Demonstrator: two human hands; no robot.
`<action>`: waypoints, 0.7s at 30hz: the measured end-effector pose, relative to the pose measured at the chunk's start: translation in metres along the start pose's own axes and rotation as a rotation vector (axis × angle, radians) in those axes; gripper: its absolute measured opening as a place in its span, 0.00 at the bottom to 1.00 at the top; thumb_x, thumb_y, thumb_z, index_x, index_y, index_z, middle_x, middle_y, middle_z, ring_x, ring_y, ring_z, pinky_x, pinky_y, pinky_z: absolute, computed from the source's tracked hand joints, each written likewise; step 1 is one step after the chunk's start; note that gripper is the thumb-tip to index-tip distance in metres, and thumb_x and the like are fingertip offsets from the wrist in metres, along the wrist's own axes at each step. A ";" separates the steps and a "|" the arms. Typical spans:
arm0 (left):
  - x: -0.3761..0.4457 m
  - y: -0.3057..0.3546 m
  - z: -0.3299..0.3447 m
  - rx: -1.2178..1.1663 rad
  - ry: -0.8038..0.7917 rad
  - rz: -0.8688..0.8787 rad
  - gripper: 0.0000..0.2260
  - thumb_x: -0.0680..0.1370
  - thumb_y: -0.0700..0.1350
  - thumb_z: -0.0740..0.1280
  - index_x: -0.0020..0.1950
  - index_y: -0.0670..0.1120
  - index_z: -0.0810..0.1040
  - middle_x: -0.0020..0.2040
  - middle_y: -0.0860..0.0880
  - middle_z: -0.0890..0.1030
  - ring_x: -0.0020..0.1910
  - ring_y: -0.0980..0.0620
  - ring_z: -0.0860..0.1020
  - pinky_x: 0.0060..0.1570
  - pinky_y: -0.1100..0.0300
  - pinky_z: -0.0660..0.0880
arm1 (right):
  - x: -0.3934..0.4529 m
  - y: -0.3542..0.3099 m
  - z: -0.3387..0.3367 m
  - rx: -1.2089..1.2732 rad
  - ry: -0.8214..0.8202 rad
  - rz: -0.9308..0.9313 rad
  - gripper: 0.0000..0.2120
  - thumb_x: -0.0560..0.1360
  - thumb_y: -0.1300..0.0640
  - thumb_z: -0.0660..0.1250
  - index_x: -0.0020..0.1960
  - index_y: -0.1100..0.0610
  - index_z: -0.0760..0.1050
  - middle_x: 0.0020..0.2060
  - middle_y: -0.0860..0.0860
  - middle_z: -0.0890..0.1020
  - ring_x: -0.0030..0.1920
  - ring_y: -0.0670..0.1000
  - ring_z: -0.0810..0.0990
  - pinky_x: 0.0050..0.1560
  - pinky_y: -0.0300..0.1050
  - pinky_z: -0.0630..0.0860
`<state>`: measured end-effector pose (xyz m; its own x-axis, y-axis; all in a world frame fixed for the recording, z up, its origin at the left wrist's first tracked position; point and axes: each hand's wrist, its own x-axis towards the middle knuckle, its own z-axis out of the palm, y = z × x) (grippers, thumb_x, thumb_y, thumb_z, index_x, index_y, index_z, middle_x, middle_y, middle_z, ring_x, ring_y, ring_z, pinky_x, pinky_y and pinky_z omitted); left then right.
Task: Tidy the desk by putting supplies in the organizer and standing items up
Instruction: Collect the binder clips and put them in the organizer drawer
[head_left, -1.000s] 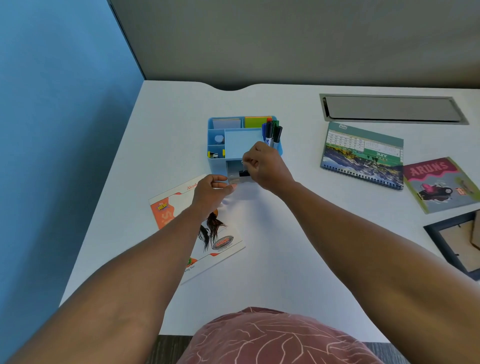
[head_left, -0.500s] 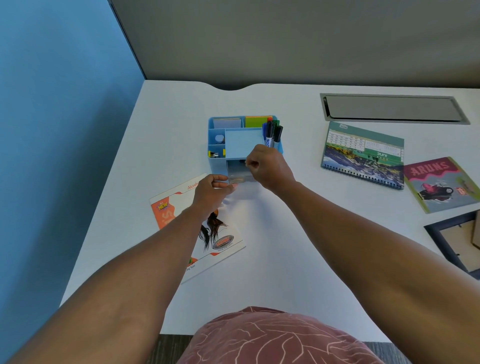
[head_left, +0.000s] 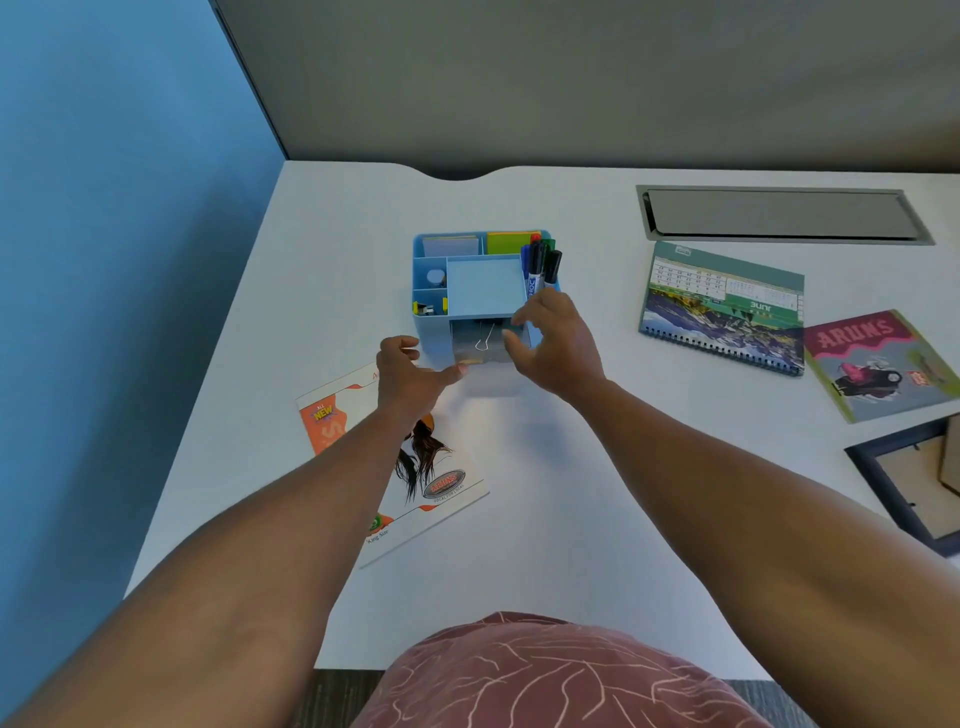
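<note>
A blue desk organizer (head_left: 431, 332) stands mid-desk, holding markers (head_left: 541, 264), a green sticky pad (head_left: 511, 242) and small supplies. Its clear front drawer (head_left: 480, 353) is pulled out, with a wire-handled binder clip (head_left: 485, 339) lying inside. My right hand (head_left: 558, 351) hovers at the drawer's right side, fingers spread and holding nothing. My left hand (head_left: 408, 374) is at the drawer's front left, fingers apart, thumb tip touching the drawer's front corner.
An orange-and-white flyer (head_left: 415, 499) lies flat under my left forearm. A spiral desk calendar (head_left: 722, 306), an ARUNS booklet (head_left: 878, 364) and a dark picture frame (head_left: 904, 483) lie flat at the right. A metal cable tray (head_left: 779, 214) is set into the desk's back.
My right hand let go of the binder clip, which now lies in the drawer, and opened its fingers. My left hand loosened its hold on the drawer front.
</note>
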<state>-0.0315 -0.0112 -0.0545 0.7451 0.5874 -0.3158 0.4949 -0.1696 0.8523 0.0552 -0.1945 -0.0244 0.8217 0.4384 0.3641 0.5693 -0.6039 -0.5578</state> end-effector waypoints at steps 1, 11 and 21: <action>0.001 0.001 -0.001 0.004 0.001 0.000 0.38 0.64 0.51 0.83 0.67 0.47 0.65 0.63 0.45 0.70 0.59 0.47 0.76 0.56 0.55 0.76 | -0.003 0.003 0.000 -0.016 0.020 0.033 0.13 0.69 0.53 0.75 0.47 0.60 0.79 0.46 0.55 0.77 0.48 0.54 0.75 0.41 0.43 0.74; 0.003 0.015 -0.004 0.010 -0.066 -0.017 0.50 0.68 0.46 0.81 0.80 0.49 0.52 0.78 0.45 0.60 0.67 0.48 0.73 0.68 0.52 0.69 | -0.022 0.019 -0.006 0.007 -0.076 0.310 0.47 0.60 0.40 0.80 0.69 0.58 0.63 0.66 0.54 0.65 0.65 0.53 0.68 0.57 0.51 0.78; 0.007 0.016 0.003 -0.013 -0.028 0.004 0.35 0.73 0.50 0.76 0.75 0.49 0.64 0.72 0.49 0.72 0.68 0.48 0.71 0.65 0.52 0.73 | -0.006 0.018 0.002 0.072 -0.119 0.505 0.42 0.70 0.42 0.75 0.74 0.57 0.60 0.67 0.53 0.69 0.64 0.54 0.73 0.60 0.55 0.77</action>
<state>-0.0170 -0.0117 -0.0443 0.7593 0.5642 -0.3242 0.4865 -0.1613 0.8587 0.0606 -0.2065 -0.0383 0.9825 0.1797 -0.0490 0.0960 -0.7140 -0.6935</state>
